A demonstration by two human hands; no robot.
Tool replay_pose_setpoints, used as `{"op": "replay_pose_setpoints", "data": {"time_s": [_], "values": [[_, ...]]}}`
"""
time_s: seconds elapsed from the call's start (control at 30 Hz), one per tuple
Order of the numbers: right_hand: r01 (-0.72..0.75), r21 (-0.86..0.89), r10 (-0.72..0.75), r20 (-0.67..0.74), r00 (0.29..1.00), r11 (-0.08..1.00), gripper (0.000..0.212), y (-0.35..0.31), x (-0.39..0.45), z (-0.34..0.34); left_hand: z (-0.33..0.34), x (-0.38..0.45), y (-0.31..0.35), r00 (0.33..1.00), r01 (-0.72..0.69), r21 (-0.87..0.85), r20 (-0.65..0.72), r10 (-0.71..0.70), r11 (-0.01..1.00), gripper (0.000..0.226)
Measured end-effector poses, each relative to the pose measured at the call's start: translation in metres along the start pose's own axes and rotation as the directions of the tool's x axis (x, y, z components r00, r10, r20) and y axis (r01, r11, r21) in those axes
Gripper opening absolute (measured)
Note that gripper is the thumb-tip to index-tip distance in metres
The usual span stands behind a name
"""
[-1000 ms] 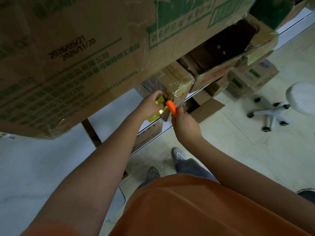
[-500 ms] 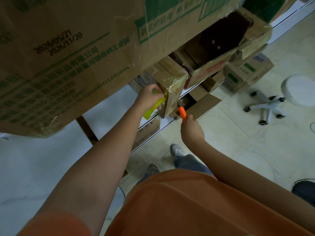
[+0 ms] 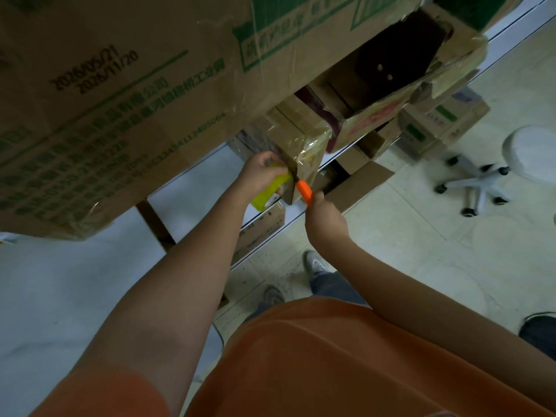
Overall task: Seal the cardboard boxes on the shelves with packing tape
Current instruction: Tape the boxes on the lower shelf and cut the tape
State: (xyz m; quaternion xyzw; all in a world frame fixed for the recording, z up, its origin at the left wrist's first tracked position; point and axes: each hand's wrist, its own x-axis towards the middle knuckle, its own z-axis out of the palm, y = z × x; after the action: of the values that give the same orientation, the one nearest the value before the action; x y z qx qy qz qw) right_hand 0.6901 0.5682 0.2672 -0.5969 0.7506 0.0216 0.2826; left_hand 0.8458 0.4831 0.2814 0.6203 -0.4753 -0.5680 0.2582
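A small brown cardboard box (image 3: 296,136) sits on the white shelf, its near corner wrapped in shiny clear tape. My left hand (image 3: 261,173) grips a yellow roll of packing tape (image 3: 270,189) against the box's left side. My right hand (image 3: 323,213) holds an orange cutter (image 3: 304,190) whose tip touches the box's lower edge beside the roll. The strip of tape between roll and box is hard to make out.
A large printed cardboard box (image 3: 120,100) overhangs at upper left. A torn open box (image 3: 391,85) stands behind the small one. More boxes (image 3: 442,127) lie on the tiled floor, near a white swivel stool (image 3: 487,176). The white shelf edge (image 3: 270,236) runs diagonally.
My right hand with the orange cutter dropped away from the box and has now come back up to its lower edge. My left hand slid the yellow roll lower down along the box's side.
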Motion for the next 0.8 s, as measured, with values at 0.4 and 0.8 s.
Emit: {"op": "replay_pose_setpoints", "data": {"time_s": [0.4,0.8], "values": [[0.310,-0.005,-0.272,-0.492,0.827,0.951,0.064,-0.018,0.036,-0.065,-0.012,-0.025,-0.014,0.986,0.058,-0.056,-0.152,-0.066,0.997,0.014],[0.243,0.084,-0.211,-0.281,0.936,0.966,0.093,-0.037,0.068,-0.071,-0.021,-0.068,-0.033,0.937,0.081,-0.109,-0.329,-0.113,0.991,0.007]]}}
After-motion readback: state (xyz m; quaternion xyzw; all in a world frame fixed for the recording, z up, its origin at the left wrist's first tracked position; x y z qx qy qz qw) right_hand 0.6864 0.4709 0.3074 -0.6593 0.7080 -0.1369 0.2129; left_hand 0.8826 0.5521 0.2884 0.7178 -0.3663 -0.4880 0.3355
